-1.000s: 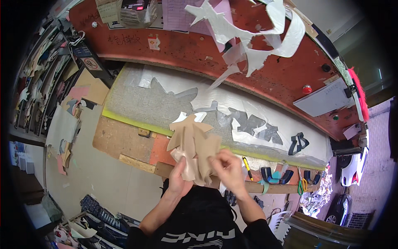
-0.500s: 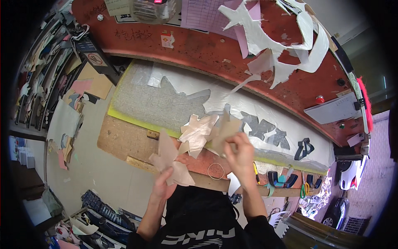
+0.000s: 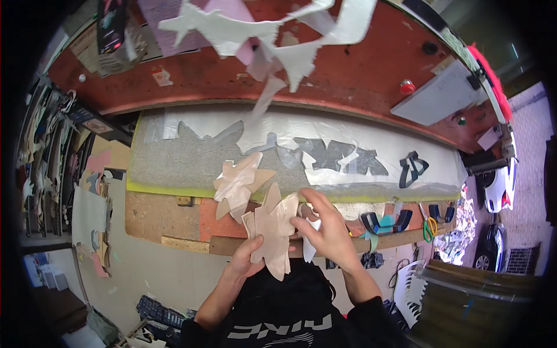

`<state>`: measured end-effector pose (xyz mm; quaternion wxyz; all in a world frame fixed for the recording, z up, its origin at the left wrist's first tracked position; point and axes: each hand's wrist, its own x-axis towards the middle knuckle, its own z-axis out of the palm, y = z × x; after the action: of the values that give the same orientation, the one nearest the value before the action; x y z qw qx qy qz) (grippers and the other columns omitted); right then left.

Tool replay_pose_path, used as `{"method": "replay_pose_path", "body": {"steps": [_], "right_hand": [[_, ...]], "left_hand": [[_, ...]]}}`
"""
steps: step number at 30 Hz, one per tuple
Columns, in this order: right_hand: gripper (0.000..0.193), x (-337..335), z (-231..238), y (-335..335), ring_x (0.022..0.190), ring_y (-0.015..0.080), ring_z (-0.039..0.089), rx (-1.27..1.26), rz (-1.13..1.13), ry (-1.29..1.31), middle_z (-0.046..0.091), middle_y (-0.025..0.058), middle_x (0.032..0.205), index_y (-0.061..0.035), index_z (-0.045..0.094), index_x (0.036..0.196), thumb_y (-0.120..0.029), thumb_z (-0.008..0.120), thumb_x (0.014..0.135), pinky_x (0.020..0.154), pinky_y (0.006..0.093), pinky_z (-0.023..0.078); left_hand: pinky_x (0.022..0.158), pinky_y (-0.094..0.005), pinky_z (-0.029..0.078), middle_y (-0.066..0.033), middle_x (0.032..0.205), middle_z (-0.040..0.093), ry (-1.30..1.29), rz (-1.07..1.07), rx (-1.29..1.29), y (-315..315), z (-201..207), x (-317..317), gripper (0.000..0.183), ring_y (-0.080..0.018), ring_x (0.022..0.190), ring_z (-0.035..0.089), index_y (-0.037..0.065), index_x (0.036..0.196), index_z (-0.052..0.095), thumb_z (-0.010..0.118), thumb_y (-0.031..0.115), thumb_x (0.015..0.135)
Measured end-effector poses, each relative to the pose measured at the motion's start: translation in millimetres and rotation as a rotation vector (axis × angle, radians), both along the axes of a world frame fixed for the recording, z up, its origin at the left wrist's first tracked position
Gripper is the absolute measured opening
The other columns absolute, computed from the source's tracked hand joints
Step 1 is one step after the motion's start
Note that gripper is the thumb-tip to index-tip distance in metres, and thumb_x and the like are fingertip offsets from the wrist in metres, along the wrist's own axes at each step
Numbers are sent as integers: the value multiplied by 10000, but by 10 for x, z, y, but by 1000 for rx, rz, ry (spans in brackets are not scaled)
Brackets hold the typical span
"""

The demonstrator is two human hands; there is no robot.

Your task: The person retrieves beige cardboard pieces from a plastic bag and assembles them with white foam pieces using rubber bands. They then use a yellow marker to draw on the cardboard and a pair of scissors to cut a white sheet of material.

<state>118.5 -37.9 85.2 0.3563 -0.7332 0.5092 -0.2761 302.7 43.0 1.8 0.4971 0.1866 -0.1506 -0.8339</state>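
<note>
Between my hands, in front of my chest, is a small stack of beige, star-shaped cut pieces (image 3: 271,232) of leather-like sheet. My left hand (image 3: 248,258) grips the stack's lower left side, thumb on top. The right hand (image 3: 326,229) pinches its upper right edge between thumb and fingers. Just beyond, another pile of similar shiny beige pieces (image 3: 237,182) lies at the front of the bench, over the edge of the grey padded sheet (image 3: 174,159). A white scrap (image 3: 311,240) shows beside the right hand.
Black cutting dies (image 3: 386,223) and scissors (image 3: 429,229) with green and orange handles lie along the bench's right front edge. Another black die (image 3: 412,169) rests on the white sheet. A red machine beam (image 3: 214,81) spans the back, with a ragged white offcut (image 3: 232,29) on it.
My right hand has brought its beige piece from over the pile to the left hand's pieces, and both hands now hold them together. The view has shifted too.
</note>
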Motion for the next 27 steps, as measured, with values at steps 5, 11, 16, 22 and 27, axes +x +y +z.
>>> {"method": "replay_pose_path", "body": {"steps": [5,11,16,22,27], "right_hand": [[242,-261,-507,51,960,153,604,554,-124,-524,608,152,1187,33,660,1034,-84,741,839,809,313,497],[118,-313,-600,161,865,101,593,531,-177,-679,570,120,1219,17,675,878,-92,720,884,701,254,502],[518,-393,-682,259,1018,146,641,816,-100,-1019,667,125,1169,-28,440,1380,-29,668,916,886,298,494],[477,-442,-799,413,914,109,662,714,-309,-1025,714,76,1035,-36,487,1344,18,663,903,833,262,509],[434,-549,-903,506,897,112,673,504,-315,-757,716,103,1015,-8,489,1328,-64,651,930,743,268,525]], "left_hand": [[1104,-534,387,-280,1413,465,60,-67,3,24,41,-184,821,-384,1324,475,-8,1518,216,580,452,943],[1024,-492,476,-266,1291,541,-32,-198,-52,114,2,-260,826,-357,1229,547,-29,1482,274,587,500,930],[948,-450,529,-271,1248,556,-26,-283,-33,146,-24,-277,882,-364,1194,564,-5,1478,301,634,556,885],[849,-392,558,-277,1241,560,-95,-144,4,186,174,-462,981,-344,1086,624,7,1484,300,744,542,792],[729,-349,550,-242,1088,630,-389,-255,-7,87,58,-422,744,-272,882,665,-14,1408,390,703,382,861]]}}
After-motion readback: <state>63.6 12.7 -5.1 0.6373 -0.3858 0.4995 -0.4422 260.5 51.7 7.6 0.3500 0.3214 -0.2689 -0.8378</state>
